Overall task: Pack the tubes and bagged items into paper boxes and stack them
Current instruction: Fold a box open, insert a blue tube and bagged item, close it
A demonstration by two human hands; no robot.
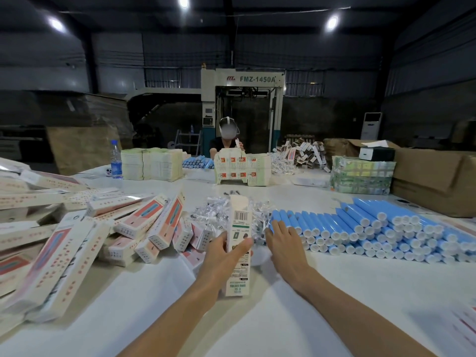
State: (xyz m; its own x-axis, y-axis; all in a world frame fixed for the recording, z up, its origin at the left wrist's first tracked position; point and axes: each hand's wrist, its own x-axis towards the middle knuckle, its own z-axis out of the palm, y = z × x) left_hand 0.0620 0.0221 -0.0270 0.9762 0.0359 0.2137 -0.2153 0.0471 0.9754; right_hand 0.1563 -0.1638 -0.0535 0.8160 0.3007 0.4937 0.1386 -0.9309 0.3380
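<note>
– White table [257,318] under my arms, dim warehouse all round. Nearest in, my left hand [224,256] grips a paper box [238,243], thumb across its printed face. It's standing on end on the table.
– Anything in that box?
– Can't tell, its top end points away from me. My right hand [286,240] is flat, fingers straight and spread, holding nothing. The fingertips sit at the edge of the bagged items [213,210], just beside the capped ends of the blue tubes [373,228].
– How do the tubes lie?
– On their sides, stacked in rows, off to my right. On my left is a loose heap of pink-and-white boxes [77,240], ends closed, lying every which way.
– And further out?
– Stacks of flat box blanks [152,163] with a water bottle [116,161] just beside them. Another person [226,140] across the table is holding something small and white. Far right there's a big brown carton [432,181], flaps up, contents hidden. Behind it all stands a machine [257,79] marked FMZ-1450A.
</note>
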